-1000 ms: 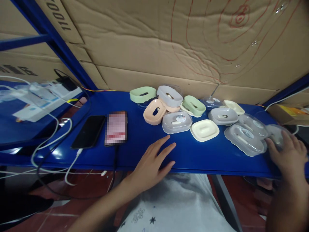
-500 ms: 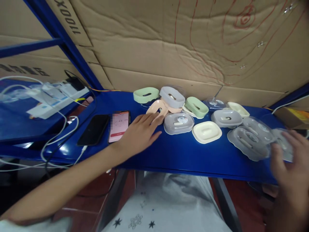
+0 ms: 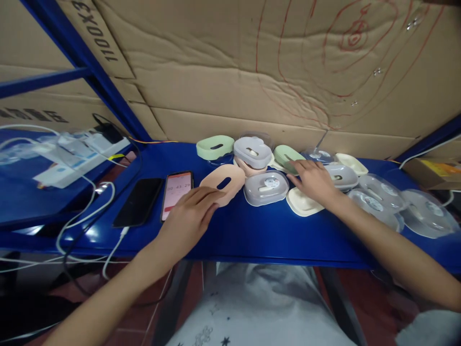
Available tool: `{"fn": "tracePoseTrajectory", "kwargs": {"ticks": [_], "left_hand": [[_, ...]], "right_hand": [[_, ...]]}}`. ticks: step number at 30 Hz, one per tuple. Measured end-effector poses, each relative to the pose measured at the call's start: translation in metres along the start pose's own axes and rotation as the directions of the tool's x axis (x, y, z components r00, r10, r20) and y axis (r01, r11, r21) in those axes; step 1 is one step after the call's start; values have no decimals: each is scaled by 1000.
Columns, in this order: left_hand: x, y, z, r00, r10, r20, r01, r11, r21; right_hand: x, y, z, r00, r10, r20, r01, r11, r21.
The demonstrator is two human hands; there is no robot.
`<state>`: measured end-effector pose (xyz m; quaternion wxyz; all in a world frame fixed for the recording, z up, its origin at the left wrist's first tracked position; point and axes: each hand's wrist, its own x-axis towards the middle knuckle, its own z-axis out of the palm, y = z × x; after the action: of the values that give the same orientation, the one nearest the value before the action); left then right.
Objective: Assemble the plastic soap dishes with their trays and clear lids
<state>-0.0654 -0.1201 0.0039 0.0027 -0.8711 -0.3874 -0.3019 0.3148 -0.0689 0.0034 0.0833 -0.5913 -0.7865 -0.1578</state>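
Swung in from the right, the right hand [image 3: 315, 180] spreads open on the far green dish [image 3: 283, 154] while the left hand [image 3: 190, 214] grips the tilted peach dish [image 3: 223, 181] beside the phone [image 3: 176, 192], apparently mid-pickup and needing a clean lift.

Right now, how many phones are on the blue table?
2. A dark phone lies at the left; a lit phone lies just right of it, beside the left hand.

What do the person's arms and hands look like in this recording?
Both hands are bare: the left hand and right hand show no gloves, rings or watch. Both forearms are uncovered; a pale fabric edge, perhaps a short sleeve, shows at the right arm's upper end.
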Motion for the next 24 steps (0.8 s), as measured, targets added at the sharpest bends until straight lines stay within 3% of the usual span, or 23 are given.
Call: {"fn": "tracePoseTrajectory", "kwargs": {"ticks": [3,5,10,16,24], "left_hand": [[-24,17,-13,997,-44,-63,40,997,-59],[-39,31,-15,998,-46,-44,41,993,-107],[-59,61,7,997,72,41,-57,958,-283],[-52,70,40,993,106,54,-86,955,-284],[-44,65,46,999,12,-49,-20,987,-162]], "right_hand": [[16,1,10,993,120,19,-120,993,15],[20,5,10,984,170,51,-172,984,36],[12,22,1,970,239,-40,-232,964,134],[-17,34,-14,965,226,-131,-180,939,292],[-90,25,-39,970,104,-221,-19,933,358]]}}
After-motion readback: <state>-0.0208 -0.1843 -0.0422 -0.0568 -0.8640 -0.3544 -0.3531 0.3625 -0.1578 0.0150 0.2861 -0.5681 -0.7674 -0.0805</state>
